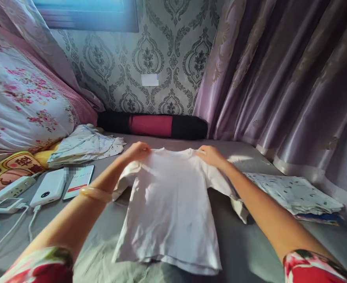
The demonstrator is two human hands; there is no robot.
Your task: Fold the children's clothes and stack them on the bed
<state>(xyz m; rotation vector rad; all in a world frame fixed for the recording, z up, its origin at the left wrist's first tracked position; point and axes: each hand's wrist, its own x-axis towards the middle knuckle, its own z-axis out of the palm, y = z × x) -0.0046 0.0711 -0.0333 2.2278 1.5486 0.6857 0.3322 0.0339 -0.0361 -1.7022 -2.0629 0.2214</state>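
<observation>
A small white T-shirt lies spread on the grey bed surface, its hem toward me. My left hand is closed on the shirt's left shoulder. On the other shoulder, beside the neckline, my right hand pinches the fabric. Both arms reach forward over the shirt, and a pale bangle sits on my left wrist.
A folded patterned garment lies at the right. A crumpled pale garment lies at the left, near a phone, a white power bank and cables. A black-and-pink bolster lines the wall; curtains hang at the right.
</observation>
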